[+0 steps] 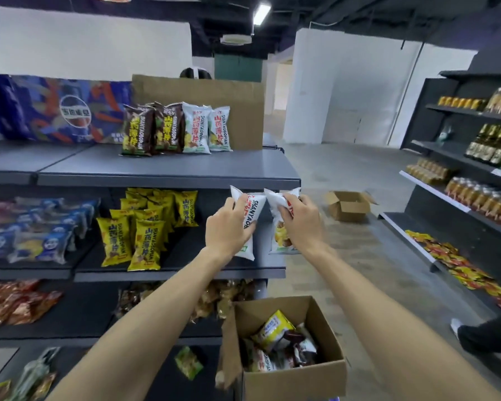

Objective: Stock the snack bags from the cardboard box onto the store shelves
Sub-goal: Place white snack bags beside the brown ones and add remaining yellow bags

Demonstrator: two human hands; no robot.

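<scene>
My left hand [229,227] grips one white snack bag [250,211], held upright at the right end of the second shelf [180,274]. Beside it, my right hand [301,218] grips a second white snack bag [281,235]; the two bags nearly touch at their tops. Both sit just under the front lip of the top shelf [168,176]. The open cardboard box [292,374] stands on the floor below my arms, with several mixed bags inside. Brown and white bags [175,128] stand on the top shelf; yellow bags [145,227] fill the second shelf's middle.
A large cardboard sheet [237,111] stands behind the top-shelf bags. Another open box [349,205] lies on the aisle floor. Dark shelves [460,180] with bottles and packets line the right side. A person's shoe and leg [480,334] show at lower right.
</scene>
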